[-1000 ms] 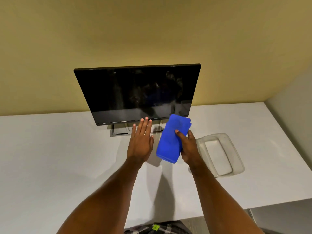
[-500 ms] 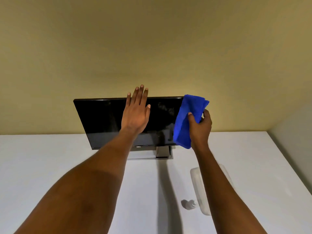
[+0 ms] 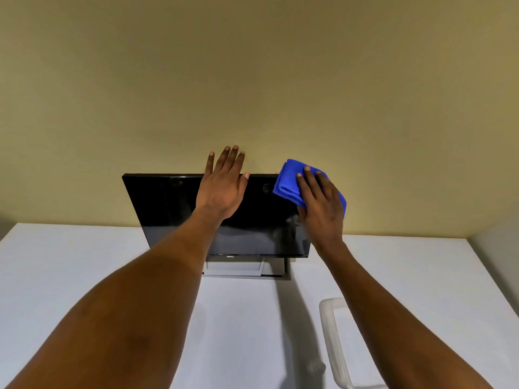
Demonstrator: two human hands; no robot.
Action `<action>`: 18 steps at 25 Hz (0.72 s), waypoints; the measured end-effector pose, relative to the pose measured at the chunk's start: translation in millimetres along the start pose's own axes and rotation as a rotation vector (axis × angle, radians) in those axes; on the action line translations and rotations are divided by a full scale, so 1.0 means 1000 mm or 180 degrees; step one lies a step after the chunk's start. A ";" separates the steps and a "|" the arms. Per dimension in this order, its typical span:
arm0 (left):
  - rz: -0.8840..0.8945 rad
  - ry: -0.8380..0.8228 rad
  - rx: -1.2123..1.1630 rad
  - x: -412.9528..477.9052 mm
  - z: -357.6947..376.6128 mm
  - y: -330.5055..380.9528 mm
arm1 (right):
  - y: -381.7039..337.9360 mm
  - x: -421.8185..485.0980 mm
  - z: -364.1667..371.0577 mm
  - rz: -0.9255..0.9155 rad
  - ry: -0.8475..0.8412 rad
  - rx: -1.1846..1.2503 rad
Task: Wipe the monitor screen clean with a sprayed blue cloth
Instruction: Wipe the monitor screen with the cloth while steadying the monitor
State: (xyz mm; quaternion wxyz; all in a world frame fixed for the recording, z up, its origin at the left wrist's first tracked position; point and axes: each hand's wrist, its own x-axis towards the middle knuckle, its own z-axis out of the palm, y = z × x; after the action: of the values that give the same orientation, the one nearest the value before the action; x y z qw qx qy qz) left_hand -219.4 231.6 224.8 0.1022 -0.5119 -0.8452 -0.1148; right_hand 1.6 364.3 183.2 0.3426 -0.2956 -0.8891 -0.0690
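A black monitor (image 3: 168,209) stands on a silver base at the back of the white table, against the yellow wall. My left hand (image 3: 222,189) lies flat with straight fingers over the middle of the monitor's top edge, fingertips above the rim. My right hand (image 3: 321,206) presses a folded blue cloth (image 3: 286,181) against the screen's upper right corner with straight fingers. The cloth sticks out to the left of and above my fingers. My forearms hide part of the screen's middle and right side.
The white table (image 3: 70,276) runs to a wall on the right. A clear plastic tray (image 3: 332,332) lies near the front right, partly under my right forearm. A small clear object (image 3: 316,367) stands beside the tray; what it is I cannot tell.
Both hands rose from the table to the monitor. The right hand turned the cloth flat onto the screen's upper right corner. The left hand settled over the top edge.
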 end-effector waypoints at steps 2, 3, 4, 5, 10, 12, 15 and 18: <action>-0.0054 0.0037 0.0081 -0.003 0.003 -0.010 | 0.013 -0.007 0.011 -0.0430 -0.0243 -0.0234; -0.0087 0.0054 0.0082 -0.003 0.005 -0.016 | 0.020 -0.008 0.014 -0.0593 -0.0261 -0.0337; -0.0112 0.0057 0.0056 -0.004 0.007 -0.022 | 0.026 -0.009 0.016 -0.0736 -0.0263 -0.0443; -0.0120 0.0044 0.0019 -0.005 0.009 -0.027 | 0.032 -0.007 0.018 -0.0867 -0.0275 -0.0537; -0.0090 0.0136 0.0038 -0.009 0.019 -0.037 | 0.043 0.004 0.026 -0.1403 -0.0331 -0.0542; -0.0142 0.0175 0.0029 -0.008 0.023 -0.036 | 0.043 0.003 0.033 -0.1483 -0.0381 -0.0486; -0.0077 0.0135 0.0025 -0.004 0.024 -0.038 | 0.037 -0.004 0.048 -0.1560 -0.0502 -0.0330; -0.0007 0.0177 0.0031 -0.004 0.024 -0.040 | 0.031 -0.016 0.063 -0.1790 -0.0649 -0.0118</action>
State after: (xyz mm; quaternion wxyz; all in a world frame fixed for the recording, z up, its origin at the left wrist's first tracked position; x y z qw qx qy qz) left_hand -254.3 217.7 197.5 0.1280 -0.5071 -0.8431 -0.1250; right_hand -7.8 402.4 122.8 0.2135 -0.0493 -0.9645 -0.1474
